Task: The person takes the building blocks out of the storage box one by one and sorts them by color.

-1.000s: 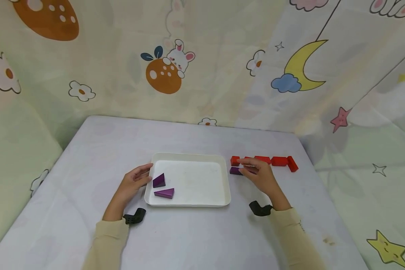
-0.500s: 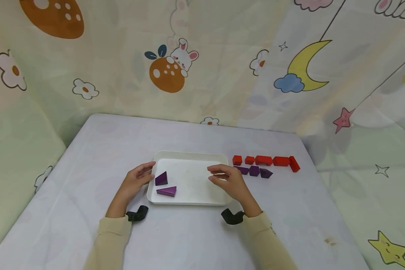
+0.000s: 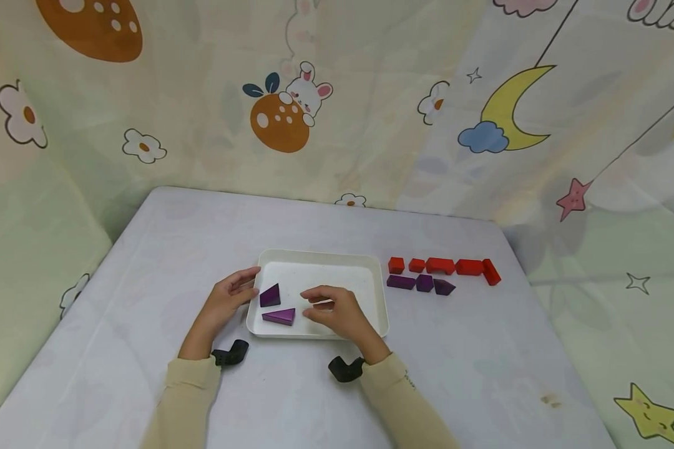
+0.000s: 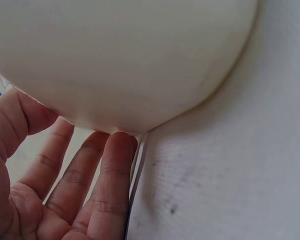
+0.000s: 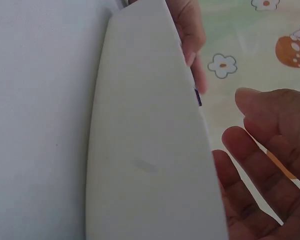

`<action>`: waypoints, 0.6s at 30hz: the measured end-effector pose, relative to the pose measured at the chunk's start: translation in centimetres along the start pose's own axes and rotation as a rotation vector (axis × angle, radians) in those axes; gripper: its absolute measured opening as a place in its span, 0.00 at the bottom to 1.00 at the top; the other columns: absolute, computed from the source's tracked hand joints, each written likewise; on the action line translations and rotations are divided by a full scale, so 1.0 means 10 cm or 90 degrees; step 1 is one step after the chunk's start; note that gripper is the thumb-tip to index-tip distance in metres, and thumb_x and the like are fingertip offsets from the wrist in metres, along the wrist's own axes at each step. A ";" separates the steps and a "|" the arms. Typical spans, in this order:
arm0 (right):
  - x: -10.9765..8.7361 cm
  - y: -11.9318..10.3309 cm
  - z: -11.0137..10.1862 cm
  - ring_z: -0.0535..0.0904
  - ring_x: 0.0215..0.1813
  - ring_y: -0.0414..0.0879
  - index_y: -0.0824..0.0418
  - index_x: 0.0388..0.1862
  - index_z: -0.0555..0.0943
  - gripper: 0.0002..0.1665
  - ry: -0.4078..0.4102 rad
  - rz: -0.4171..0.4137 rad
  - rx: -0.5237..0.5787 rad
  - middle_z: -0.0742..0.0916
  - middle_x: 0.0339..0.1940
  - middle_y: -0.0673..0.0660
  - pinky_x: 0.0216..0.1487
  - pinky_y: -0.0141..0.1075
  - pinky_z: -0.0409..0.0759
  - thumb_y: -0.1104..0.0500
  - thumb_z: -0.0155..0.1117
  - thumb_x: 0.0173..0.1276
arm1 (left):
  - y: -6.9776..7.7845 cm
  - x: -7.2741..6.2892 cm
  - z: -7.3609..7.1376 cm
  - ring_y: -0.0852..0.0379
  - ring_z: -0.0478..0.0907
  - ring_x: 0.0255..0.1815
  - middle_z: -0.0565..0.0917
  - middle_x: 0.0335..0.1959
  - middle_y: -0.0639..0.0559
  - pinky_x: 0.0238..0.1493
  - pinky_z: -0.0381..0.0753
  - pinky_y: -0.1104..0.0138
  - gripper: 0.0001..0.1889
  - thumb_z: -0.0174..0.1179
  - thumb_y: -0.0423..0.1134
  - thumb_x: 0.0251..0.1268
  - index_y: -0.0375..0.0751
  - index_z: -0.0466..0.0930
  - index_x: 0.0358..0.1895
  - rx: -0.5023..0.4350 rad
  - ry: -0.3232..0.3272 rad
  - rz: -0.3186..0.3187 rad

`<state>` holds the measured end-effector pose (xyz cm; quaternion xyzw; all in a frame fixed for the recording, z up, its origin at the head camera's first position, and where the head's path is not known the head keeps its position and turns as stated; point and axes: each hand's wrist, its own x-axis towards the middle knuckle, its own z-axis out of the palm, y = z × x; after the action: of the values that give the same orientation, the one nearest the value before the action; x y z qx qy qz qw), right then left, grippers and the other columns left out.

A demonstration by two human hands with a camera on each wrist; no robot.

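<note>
A white tray (image 3: 320,262) lies on the table with two purple wedge-shaped blocks in its left part, an upper block (image 3: 271,296) and a lower block (image 3: 279,317). My left hand (image 3: 224,305) is at the tray's left side; in the left wrist view its fingertips (image 4: 121,142) touch the outer wall and the thumb lies near the rim. Over the tray, just right of the two blocks, my right hand (image 3: 339,312) hovers with thumb and fingers apart and nothing between them. The right wrist view also shows the right hand (image 5: 270,165) beyond the tray's near wall.
Right of the tray lies a row of several red blocks (image 3: 440,265). In front of them is a shorter row of purple blocks (image 3: 424,283). A white cloth covers the table (image 3: 292,399). A patterned curtain (image 3: 371,125) hangs behind.
My right hand has moved left from the block rows to over the tray, uncovering the purple row. My left hand has stayed at the tray's left side. The head view has shifted slightly.
</note>
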<state>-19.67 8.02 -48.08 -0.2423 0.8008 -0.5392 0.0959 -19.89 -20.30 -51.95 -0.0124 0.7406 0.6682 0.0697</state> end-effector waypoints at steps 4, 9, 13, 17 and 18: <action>0.06 -0.02 0.12 0.87 0.59 0.62 0.72 0.58 0.88 0.18 -0.024 0.017 -0.014 0.91 0.57 0.66 0.61 0.41 0.87 0.70 0.75 0.69 | 0.00 0.01 0.00 0.37 0.67 0.82 0.69 0.81 0.32 0.62 0.79 0.76 0.31 0.62 0.30 0.79 0.30 0.68 0.80 0.000 0.001 0.001; 0.14 -0.02 0.25 0.89 0.57 0.58 0.70 0.57 0.89 0.20 -0.064 0.024 -0.059 0.91 0.56 0.64 0.59 0.38 0.87 0.69 0.79 0.66 | 0.01 0.02 0.00 0.36 0.67 0.81 0.70 0.80 0.31 0.61 0.80 0.75 0.30 0.62 0.29 0.79 0.29 0.68 0.80 -0.003 0.002 0.005; 0.17 -0.01 0.32 0.90 0.54 0.56 0.69 0.54 0.90 0.18 -0.074 0.027 -0.103 0.92 0.53 0.62 0.57 0.35 0.88 0.70 0.81 0.65 | 0.01 0.01 0.01 0.36 0.68 0.81 0.70 0.79 0.31 0.59 0.80 0.76 0.30 0.62 0.29 0.79 0.29 0.68 0.80 -0.004 0.001 0.005; 0.15 0.01 0.33 0.90 0.52 0.53 0.68 0.50 0.92 0.14 -0.062 0.021 -0.113 0.93 0.50 0.61 0.55 0.33 0.88 0.72 0.80 0.64 | 0.01 0.01 0.01 0.36 0.68 0.81 0.70 0.80 0.32 0.60 0.81 0.76 0.30 0.63 0.30 0.79 0.30 0.68 0.80 -0.005 0.004 -0.002; 0.14 0.01 0.32 0.90 0.52 0.53 0.68 0.49 0.92 0.14 -0.058 0.017 -0.112 0.93 0.50 0.61 0.55 0.34 0.88 0.73 0.79 0.65 | 0.01 0.00 0.01 0.36 0.68 0.81 0.70 0.80 0.32 0.60 0.81 0.75 0.30 0.63 0.30 0.79 0.30 0.68 0.80 -0.004 0.005 -0.002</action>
<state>-19.59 4.72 -49.25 -0.2635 0.8431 -0.4537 0.1178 -19.93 -20.23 -51.89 -0.0167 0.7387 0.6704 0.0681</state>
